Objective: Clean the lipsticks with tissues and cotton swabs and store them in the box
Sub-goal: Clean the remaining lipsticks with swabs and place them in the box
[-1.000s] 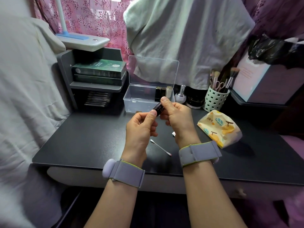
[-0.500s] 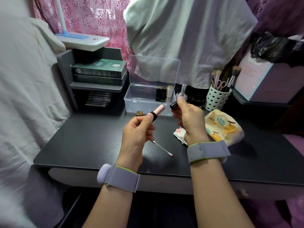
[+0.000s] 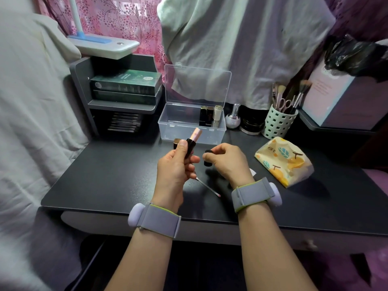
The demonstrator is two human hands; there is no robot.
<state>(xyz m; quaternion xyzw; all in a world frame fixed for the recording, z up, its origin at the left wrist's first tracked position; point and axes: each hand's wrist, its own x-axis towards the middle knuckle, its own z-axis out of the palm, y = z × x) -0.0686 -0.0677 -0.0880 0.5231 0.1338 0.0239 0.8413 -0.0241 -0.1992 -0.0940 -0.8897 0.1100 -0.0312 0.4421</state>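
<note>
Mid-frame, open lipstick [image 3: 192,141] is gripped by left hand [image 3: 175,166]; cap [image 3: 207,159] is pinched by right hand [image 3: 227,161]. Cleaning step now. Next, probably: cap put down, cotton swab [image 3: 207,187] picked up.

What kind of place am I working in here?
Probably a bedroom vanity desk: a cup of makeup brushes, a clear box holding lipsticks, and a pink floral curtain behind.

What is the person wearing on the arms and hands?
The left hand and right hand are bare: no gloves, and no rings that I can see. The forearms have no sleeves. Each wrist carries a wide grey fabric band with a thin yellow-green edge and a rounded pale lilac plastic pod on its outer side: the left wristband and the right wristband.
</note>
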